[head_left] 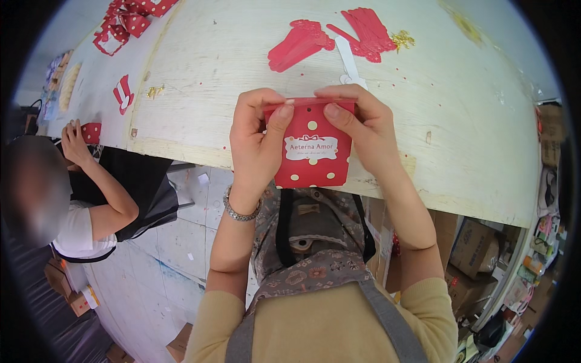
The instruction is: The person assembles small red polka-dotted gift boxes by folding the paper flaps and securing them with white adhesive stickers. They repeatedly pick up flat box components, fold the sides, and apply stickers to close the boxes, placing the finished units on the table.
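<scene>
A red paper pouch [313, 172] with pale dots and a white label hangs upright between my hands, over the table's near edge. My left hand [259, 130] pinches its top left corner between thumb and fingers. At the top right corner, my right hand [363, 124] grips it the same way. A small dark hole shows near the middle of the pouch's top edge. Beyond my hands lie a fanned stack of red die-cut strips [301, 45] and a second red stack [366, 33]. A white strip [348, 57] lies between them, and small gold fasteners [403, 40] are heaped beside the second stack.
A co-worker [91, 206] sits at the left, a hand on a red dotted pouch [91, 132]. More dotted pouches [124, 27] pile up at the far left. Red strips [123, 95] and gold fasteners [155, 92] lie nearer. Cardboard boxes [475, 248] stand under the table's right side.
</scene>
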Motion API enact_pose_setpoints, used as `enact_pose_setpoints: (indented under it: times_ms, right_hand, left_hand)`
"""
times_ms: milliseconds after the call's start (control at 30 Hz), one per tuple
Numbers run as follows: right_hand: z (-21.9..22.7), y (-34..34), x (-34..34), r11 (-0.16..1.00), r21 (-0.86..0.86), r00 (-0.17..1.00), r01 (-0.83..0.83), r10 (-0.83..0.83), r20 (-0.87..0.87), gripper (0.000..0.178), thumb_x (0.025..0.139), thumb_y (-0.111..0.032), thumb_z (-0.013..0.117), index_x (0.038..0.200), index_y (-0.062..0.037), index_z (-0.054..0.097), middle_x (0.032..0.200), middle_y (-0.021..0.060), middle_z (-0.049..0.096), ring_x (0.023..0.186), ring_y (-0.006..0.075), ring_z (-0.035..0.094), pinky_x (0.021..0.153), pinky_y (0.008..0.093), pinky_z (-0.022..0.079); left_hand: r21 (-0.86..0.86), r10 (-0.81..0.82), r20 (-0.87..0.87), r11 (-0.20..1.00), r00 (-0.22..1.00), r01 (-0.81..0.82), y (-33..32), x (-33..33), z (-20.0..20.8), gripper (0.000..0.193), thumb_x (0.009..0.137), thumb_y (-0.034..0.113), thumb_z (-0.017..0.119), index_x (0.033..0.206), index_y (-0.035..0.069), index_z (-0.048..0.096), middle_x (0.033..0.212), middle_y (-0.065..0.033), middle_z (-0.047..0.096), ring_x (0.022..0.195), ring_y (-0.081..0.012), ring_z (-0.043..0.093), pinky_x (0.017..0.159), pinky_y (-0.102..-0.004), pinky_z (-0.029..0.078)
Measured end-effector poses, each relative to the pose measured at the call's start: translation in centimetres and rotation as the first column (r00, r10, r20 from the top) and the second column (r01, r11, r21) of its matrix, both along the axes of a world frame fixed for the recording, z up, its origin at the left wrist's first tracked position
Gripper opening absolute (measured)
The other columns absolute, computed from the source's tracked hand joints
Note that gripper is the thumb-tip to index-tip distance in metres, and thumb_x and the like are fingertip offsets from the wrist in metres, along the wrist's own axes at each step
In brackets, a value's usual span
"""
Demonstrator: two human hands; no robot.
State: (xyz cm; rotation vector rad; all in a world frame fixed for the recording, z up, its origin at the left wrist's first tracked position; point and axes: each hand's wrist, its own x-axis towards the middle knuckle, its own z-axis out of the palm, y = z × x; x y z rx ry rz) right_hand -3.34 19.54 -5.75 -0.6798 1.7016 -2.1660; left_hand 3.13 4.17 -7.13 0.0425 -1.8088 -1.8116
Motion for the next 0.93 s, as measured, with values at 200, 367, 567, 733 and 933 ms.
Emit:
enact_pose_setpoints:
  times_ms: [200, 367, 567, 733, 933]
  right_hand:
    - [-1.1, -0.4, -0.3, 0.997, 0.034, 0.993, 0.068, -0.065, -0.101, 0.021, 0.093, -0.002, 0.057, 0.113, -0.0027, 0.063, 0.096, 0.0032, 0.066, 0.089, 0.0091, 0.060, 0.078, 0.0224, 0.050]
    - [-0.4, 0.0, -0.8, 0.990, -0.120, 0.957, -0.075, 0.106, 0.272, 0.039, 0.090, -0.006, 0.062, 0.128, -0.0044, 0.053, 0.109, 0.0070, 0.063, 0.090, 0.0097, 0.059, 0.080, 0.0246, 0.050]
    - [-2.0, -1.0, 0.8, 0.977, -0.045, 0.975, 0.209, -0.205, 0.089, 0.045, 0.083, -0.008, 0.073, 0.123, -0.0055, 0.054, 0.130, 0.0112, 0.053, 0.095, 0.0108, 0.057, 0.080, 0.0270, 0.050]
    - [-2.9, -0.4, 2.3, 0.911, 0.167, 0.897, 0.377, -0.314, -0.311, 0.031, 0.077, -0.011, 0.078, 0.104, -0.0027, 0.064, 0.119, 0.0091, 0.055, 0.090, 0.0122, 0.058, 0.075, 0.0257, 0.049]
    - [-3.5, 1.2, 4.1, 0.942, 0.312, 0.978, 0.121, -0.167, 0.128, 0.033, 0.077, -0.014, 0.079, 0.105, -0.0011, 0.069, 0.109, 0.0097, 0.056, 0.091, 0.0187, 0.059, 0.074, 0.0275, 0.051]
  left_hand:
    - [-0.108, -0.017, -0.024, 0.994, 1.000, 0.015, -0.7, -0.5, -0.6, 0.012, 0.093, 0.004, 0.059, 0.105, 0.000, 0.057, 0.095, -0.0036, 0.062, 0.084, -0.0076, 0.056, 0.074, -0.0204, 0.046]
    - [-0.010, 0.023, 0.065, 1.000, 0.998, -0.022, -0.6, -0.7, -0.1, 0.012, 0.094, 0.006, 0.059, 0.104, 0.000, 0.059, 0.094, -0.0039, 0.063, 0.083, -0.0070, 0.057, 0.074, -0.0201, 0.046]
    - [0.119, 0.073, 0.130, 0.989, 0.989, -0.089, -1.0, -1.0, -0.3, 0.017, 0.095, 0.009, 0.058, 0.109, 0.001, 0.058, 0.096, -0.0046, 0.062, 0.083, -0.0058, 0.056, 0.073, -0.0198, 0.047]
    - [0.086, 0.210, 0.021, 0.974, 0.977, -0.211, -1.0, -0.3, -0.9, 0.021, 0.096, 0.010, 0.056, 0.114, 0.001, 0.055, 0.102, -0.0055, 0.060, 0.088, -0.0077, 0.055, 0.079, -0.0216, 0.046]
    - [0.078, 0.220, 0.022, 0.972, 0.975, -0.221, -0.5, 0.1, -0.9, 0.027, 0.095, 0.016, 0.059, 0.117, 0.001, 0.053, 0.107, -0.0077, 0.058, 0.093, -0.0112, 0.055, 0.084, -0.0246, 0.046]
